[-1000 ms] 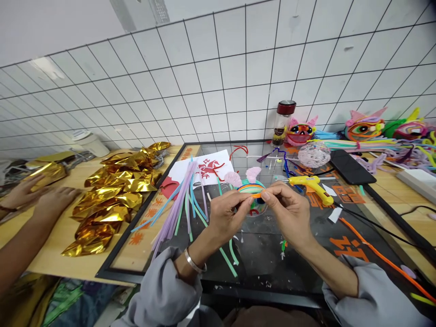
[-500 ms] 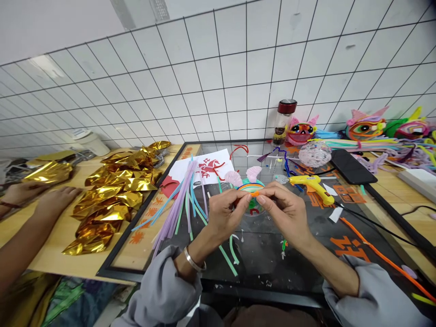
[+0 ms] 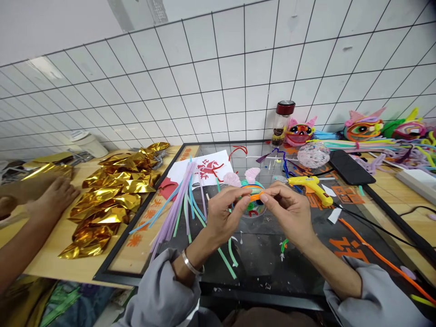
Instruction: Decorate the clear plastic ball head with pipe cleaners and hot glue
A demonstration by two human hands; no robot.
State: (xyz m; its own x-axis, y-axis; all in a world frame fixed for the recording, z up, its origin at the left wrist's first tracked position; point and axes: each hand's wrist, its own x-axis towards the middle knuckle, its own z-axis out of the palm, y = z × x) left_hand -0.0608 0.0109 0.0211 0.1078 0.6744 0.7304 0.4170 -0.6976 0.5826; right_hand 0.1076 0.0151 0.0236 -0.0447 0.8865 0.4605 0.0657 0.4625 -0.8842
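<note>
Between the fingertips of my left hand (image 3: 223, 213) and my right hand (image 3: 289, 211) is a short piece of orange pipe cleaner (image 3: 256, 197), pinched at both ends. Just behind it on the glass board sits a round, striped craft piece with pink ears (image 3: 252, 175), partly covered by my fingers. A bundle of lilac, blue and green pipe cleaners (image 3: 177, 204) lies left of my left hand. Near my right hand rests a yellow glue gun (image 3: 311, 185). A small green and orange scrap (image 3: 284, 245) lies below my right hand.
Crinkled gold foil (image 3: 102, 200) covers the table at left, beside another person's hand (image 3: 54, 197). A glass bottle (image 3: 282, 122), a string ball (image 3: 314, 156) and a black phone (image 3: 353, 167) stand or lie at the back right. The glue gun's black cord (image 3: 374, 221) runs right.
More of the orange piece shows between my fingers, as my right hand has shifted slightly right. At far left, the other person's hands have moved over the foil.
</note>
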